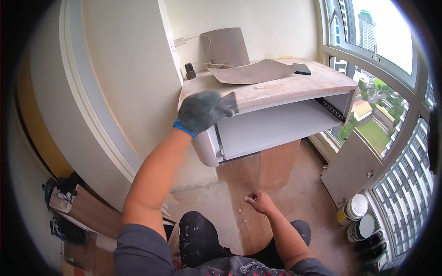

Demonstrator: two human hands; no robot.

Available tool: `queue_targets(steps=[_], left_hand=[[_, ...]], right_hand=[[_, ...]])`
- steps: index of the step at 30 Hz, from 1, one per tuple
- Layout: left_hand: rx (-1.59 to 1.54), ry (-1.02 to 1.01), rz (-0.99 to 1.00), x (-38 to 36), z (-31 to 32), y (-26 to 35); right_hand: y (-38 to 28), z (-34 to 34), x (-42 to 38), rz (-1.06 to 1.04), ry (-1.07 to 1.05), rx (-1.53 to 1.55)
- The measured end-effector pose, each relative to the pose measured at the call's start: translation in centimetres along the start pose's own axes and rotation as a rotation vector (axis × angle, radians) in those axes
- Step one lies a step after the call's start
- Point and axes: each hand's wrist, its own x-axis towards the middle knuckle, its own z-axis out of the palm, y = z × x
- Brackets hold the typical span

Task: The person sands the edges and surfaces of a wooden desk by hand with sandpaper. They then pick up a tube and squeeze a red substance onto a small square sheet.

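Note:
My left hand [200, 112] wears a grey work glove with a blue cuff. Its fingers are wrapped round a dark, flat piece [229, 104], held at the front left edge of a wooden desk top [322, 82]. Whitish and pinkish patches cover that top. Below it lies an open white compartment [276, 129] with a black slide rail at its right side. My right hand [258, 202] is bare and hangs low over the floor between my knees, its fingers curled; whether they hold anything is too small to tell.
A curved brown sheet [258, 72] lies on the desk, another [225, 46] leans on the wall. There are also a dark block [189, 71] and a flat box [301, 69]. A loose panel [351, 168] and two paint tubs [357, 207] stand by the window at right.

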Motion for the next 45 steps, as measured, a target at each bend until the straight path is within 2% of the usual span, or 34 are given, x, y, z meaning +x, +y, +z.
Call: queue_targets(steps=[2,5,9,11,14,17,20,23,26,29,32,35,38,40,42,44,45], left_hand=[[0.086,-0.064,-0.025,-0.2,0.7,-1.1],[-0.024,-0.009,-0.011,3.2,2.3,2.2],[-0.040,0.043,0.059,6.7,5.6,5.6],[-0.024,0.034,0.075,6.7,5.7,5.5],[-0.061,-0.088,-0.038,3.7,2.4,2.7],[-0.027,-0.125,-0.055,4.5,1.9,3.5],[-0.063,0.026,-0.030,8.0,6.1,6.5],[-0.057,0.013,0.017,8.9,6.7,7.3],[0.015,-0.013,0.008,5.3,5.4,4.0],[-0.036,-0.129,-0.121,4.8,2.2,4.6],[-0.043,-0.016,-0.019,7.9,5.1,6.5],[-0.027,-0.036,-0.008,9.5,7.2,7.8],[0.015,-0.085,-0.086,5.9,4.1,5.9],[-0.003,-0.042,0.018,3.0,4.1,1.7],[0.011,0.007,0.025,3.5,3.4,2.6],[-0.011,0.100,0.048,5.5,4.7,5.0],[-0.016,0.092,0.000,7.0,6.3,6.2]], right_hand=[[-0.7,-1.0,-0.1,0.046,-0.012,0.087],[-0.2,-0.6,0.6,0.089,-0.016,-0.027],[0.0,1.1,1.1,0.037,-0.014,-0.025],[-0.7,0.3,0.8,0.023,-0.009,-0.051],[-0.1,-0.7,0.4,0.000,0.029,0.023],[0.1,-1.3,0.1,0.092,-0.001,0.053],[0.1,0.1,0.5,0.057,-0.019,-0.030],[0.1,0.8,0.8,0.033,-0.037,-0.040],[-1.0,-1.1,-0.2,0.017,0.025,0.020],[0.1,-2.0,-0.2,0.080,0.024,0.070],[0.3,-1.2,0.2,0.095,0.009,0.034],[0.4,0.4,0.5,0.029,-0.033,-0.013],[-0.5,-0.2,0.1,-0.042,0.000,0.032],[-0.9,-1.7,-0.7,0.020,-0.006,0.103],[-0.9,-1.9,-0.2,0.058,0.006,0.112],[-0.2,-1.1,0.3,0.082,0.010,0.046],[-0.2,-0.7,0.6,0.057,-0.009,0.029]])
